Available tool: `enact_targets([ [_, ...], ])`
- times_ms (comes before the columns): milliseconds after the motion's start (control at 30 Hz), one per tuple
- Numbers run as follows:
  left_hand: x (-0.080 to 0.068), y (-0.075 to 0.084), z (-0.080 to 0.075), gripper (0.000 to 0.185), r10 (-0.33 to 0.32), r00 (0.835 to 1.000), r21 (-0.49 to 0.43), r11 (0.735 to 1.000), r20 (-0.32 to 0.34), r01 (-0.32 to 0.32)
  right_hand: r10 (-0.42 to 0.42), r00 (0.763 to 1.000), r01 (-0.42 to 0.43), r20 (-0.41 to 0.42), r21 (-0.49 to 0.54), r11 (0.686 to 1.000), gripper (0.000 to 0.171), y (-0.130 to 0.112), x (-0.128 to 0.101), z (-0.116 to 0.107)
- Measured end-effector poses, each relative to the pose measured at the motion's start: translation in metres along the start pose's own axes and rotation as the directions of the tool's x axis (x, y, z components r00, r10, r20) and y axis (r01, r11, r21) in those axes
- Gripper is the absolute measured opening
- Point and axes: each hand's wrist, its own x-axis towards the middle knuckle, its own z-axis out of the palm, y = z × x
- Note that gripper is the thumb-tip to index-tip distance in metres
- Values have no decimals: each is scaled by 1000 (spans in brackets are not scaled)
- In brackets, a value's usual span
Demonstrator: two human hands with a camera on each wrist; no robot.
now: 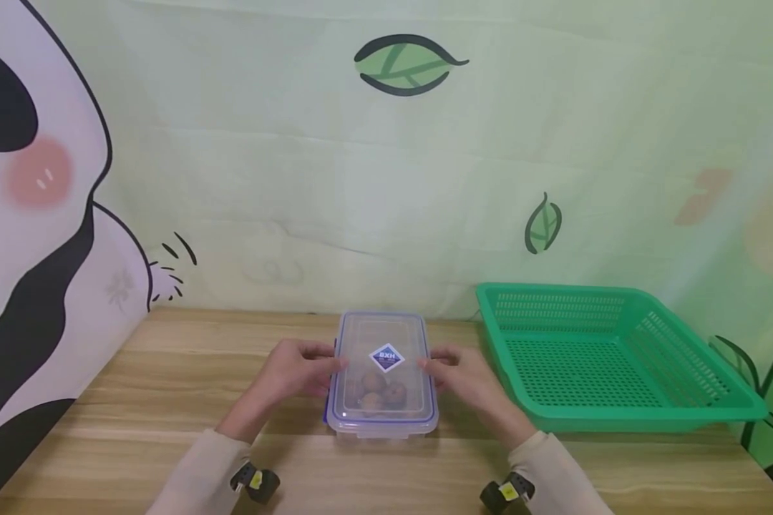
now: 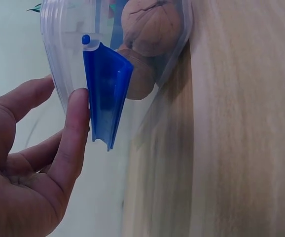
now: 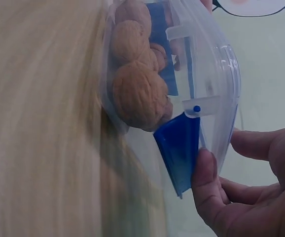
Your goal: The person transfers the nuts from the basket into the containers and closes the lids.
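Note:
A clear plastic container (image 1: 383,372) with a snap-on lid and blue side latches stands on the wooden table (image 1: 167,400), with several walnuts (image 1: 380,393) inside. My left hand (image 1: 296,372) holds its left side and my right hand (image 1: 467,379) its right side. In the left wrist view the left hand (image 2: 61,96) has its thumb against the swung-out blue latch (image 2: 103,94) and its fingers over the lid, with walnuts (image 2: 150,24) behind the wall. In the right wrist view the right hand (image 3: 221,148) does the same, thumb tip under the blue latch (image 3: 179,148), beside the walnuts (image 3: 137,94).
A green perforated plastic basket (image 1: 644,418) stands on the table just right of the container, with nothing inside. A cartoon backdrop closes off the table's far edge. Bare wood lies to the left and in front of the container.

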Motion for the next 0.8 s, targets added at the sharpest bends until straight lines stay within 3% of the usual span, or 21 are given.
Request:
enact_targets([
  [167,2,-1,0,43,-18,1000,-40,999,0,18,29,1000,-29,-10,21,999,41,5,0,2],
  [367,0,-3,-2,51,-31,1000,-2,1000,-5,31,62,998,-62,-16,34,998,58,9,-3,3],
  [567,0,-5,-4,71,-39,997,-57,997,59,43,108,994,-108,12,76,991,78,11,-6,2],
  [800,3,-7,-4,75,-64,997,-41,997,53,66,98,994,-94,-43,88,992,73,14,-5,5],
])
